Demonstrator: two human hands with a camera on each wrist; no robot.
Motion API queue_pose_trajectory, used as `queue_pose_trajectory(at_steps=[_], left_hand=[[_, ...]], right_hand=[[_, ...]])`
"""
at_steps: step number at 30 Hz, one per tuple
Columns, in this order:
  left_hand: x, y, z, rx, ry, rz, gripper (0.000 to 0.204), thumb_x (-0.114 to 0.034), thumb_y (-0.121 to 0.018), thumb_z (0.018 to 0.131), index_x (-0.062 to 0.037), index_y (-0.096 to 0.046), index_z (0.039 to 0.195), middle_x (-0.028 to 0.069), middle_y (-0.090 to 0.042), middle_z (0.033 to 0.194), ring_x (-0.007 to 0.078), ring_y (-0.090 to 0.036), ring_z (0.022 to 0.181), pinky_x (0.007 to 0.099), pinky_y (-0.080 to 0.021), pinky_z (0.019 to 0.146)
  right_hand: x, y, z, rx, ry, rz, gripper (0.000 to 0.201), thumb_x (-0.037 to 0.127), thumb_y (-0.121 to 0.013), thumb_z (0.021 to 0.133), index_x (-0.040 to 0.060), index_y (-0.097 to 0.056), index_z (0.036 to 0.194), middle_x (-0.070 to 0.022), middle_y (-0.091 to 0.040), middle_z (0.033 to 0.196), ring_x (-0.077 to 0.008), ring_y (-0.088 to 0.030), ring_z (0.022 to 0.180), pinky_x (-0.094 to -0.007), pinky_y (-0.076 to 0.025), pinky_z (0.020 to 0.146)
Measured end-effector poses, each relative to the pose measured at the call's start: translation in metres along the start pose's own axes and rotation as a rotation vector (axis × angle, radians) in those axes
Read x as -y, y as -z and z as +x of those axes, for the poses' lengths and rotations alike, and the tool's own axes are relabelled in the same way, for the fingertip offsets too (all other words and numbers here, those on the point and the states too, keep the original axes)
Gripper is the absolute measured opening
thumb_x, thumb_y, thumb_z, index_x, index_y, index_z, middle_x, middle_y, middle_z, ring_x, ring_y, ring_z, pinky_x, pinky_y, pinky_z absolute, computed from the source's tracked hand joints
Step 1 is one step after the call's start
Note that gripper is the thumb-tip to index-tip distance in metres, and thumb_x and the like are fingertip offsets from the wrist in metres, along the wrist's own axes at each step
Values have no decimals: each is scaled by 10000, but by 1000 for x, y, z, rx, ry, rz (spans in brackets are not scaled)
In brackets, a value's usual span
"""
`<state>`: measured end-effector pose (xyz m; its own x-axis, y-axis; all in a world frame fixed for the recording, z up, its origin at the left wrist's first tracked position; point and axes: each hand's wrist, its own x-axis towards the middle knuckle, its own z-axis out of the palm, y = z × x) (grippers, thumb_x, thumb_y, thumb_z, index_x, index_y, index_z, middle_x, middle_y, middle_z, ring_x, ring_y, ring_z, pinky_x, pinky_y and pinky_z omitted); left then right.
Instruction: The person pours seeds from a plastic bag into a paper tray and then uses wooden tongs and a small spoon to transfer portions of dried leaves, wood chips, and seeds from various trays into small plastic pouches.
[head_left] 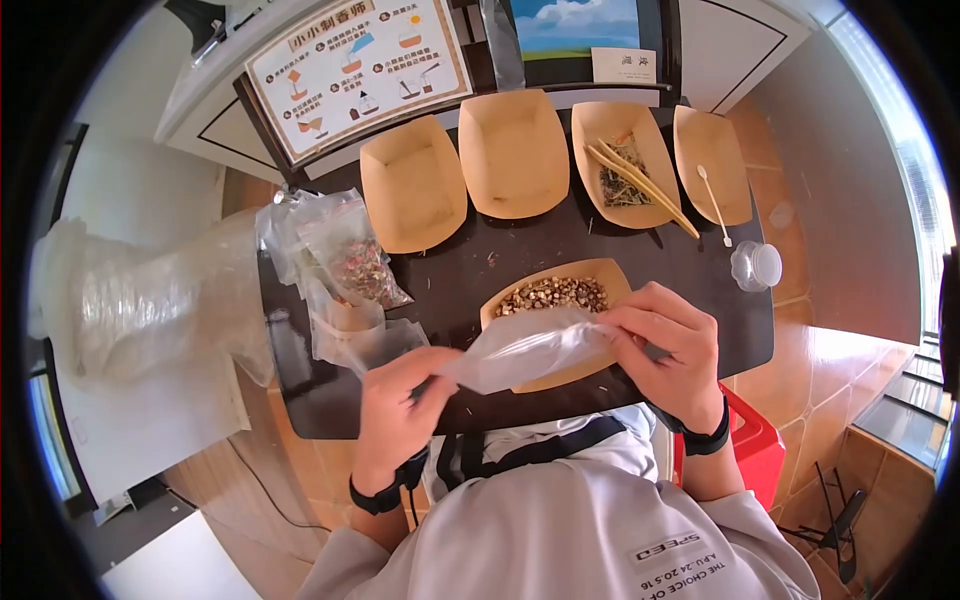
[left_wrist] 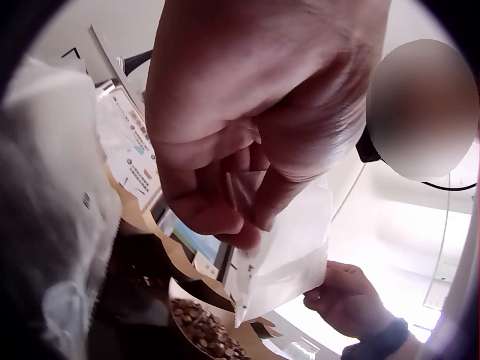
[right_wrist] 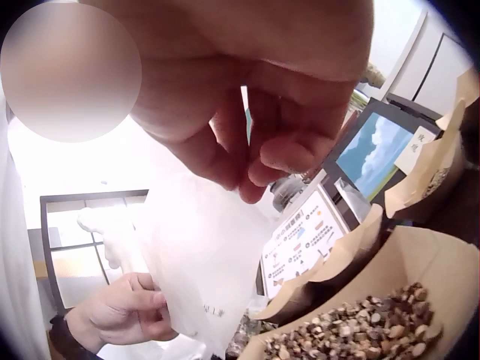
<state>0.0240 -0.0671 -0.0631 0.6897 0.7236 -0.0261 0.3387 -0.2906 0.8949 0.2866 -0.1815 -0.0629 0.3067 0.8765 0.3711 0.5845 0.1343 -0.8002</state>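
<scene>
Nearest is the light grey shirt (head_left: 560, 530) of the person, with lettering on it, and just beyond it the two hands are raised over the near side of the dark table (head_left: 435, 285). The left hand (head_left: 400, 405) is closed on one end of a whitish, see-through pouch (head_left: 525, 350), pinching it between thumb and fingers; the right hand (head_left: 675, 350) grips the other end with its fingertips. The pouch spans the gap between them, above the near part of a brown paper tray (head_left: 560, 380), and small dark printed marks show on it in the right wrist view. Inside that tray lie chopped brown and cream pieces (head_left: 555, 293), heaped toward its far side. To the left, on the table, clear bags (head_left: 345, 325) overlap, and one bag of red and green bits (head_left: 367, 267) rests among them. Near the right edge stands a clear jar (head_left: 755, 267) with a whitish lid. Farther off, four more paper trays form a row: the third from the left holds dried plant bits (head_left: 622, 180) with wooden tongs (head_left: 645, 190) laid across, while a thin pale stick (head_left: 713, 205) leans over the fourth. Behind the row are a framed instruction sheet (head_left: 360, 75), a small card (head_left: 625, 65) and a picture of sky and grass (head_left: 580, 25)
</scene>
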Motion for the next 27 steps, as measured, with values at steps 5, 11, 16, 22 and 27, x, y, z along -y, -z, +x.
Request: queue_pose_trajectory(at_steps=[5, 11, 16, 22, 27], left_hand=[[8, 31, -30, -26, 100, 6, 222, 117, -603, 748, 31, -689, 933, 98, -657, 749, 142, -625, 638, 252, -474, 594], [38, 78, -79, -428, 297, -333, 85, 5, -591, 909, 8, -663, 955, 60, -666, 791, 115, -567, 635, 253, -442, 592], [99, 111, -120, -734, 392, -940, 135, -88, -612, 960, -16, -590, 1071, 13, -595, 843, 93, -488, 676, 258, -391, 592], [109, 108, -129, -619, 662, -604, 336, -209, -680, 935, 6, -571, 1169, 60, -647, 884, 112, -570, 659, 239, -418, 565], [78, 101, -127, -634, 867, 630, 378, -281, -687, 939, 59, -620, 1092, 89, -647, 825, 123, -576, 627, 260, -447, 589]], right_hand=[[7, -7, 8, 153, 87, 79, 179, -79, -721, 735, 0, -720, 895, -90, -657, 834, -231, -626, 693, -303, -514, 605], [16, -9, 16, 182, -102, 136, 155, -32, -689, 836, 2, -718, 985, -85, -662, 852, -151, -596, 635, -252, -478, 574], [0, -6, 15, 200, -107, 69, 155, -41, -668, 847, -9, -712, 992, -92, -660, 831, -135, -594, 638, -250, -467, 567], [7, -17, 10, 265, -51, 74, 128, -30, -683, 834, -13, -708, 958, -116, -661, 819, -192, -581, 609, -273, -458, 557], [3, -11, 6, 284, -129, 30, 106, -20, -686, 836, -15, -702, 941, -119, -664, 813, -212, -585, 611, -282, -450, 541]])
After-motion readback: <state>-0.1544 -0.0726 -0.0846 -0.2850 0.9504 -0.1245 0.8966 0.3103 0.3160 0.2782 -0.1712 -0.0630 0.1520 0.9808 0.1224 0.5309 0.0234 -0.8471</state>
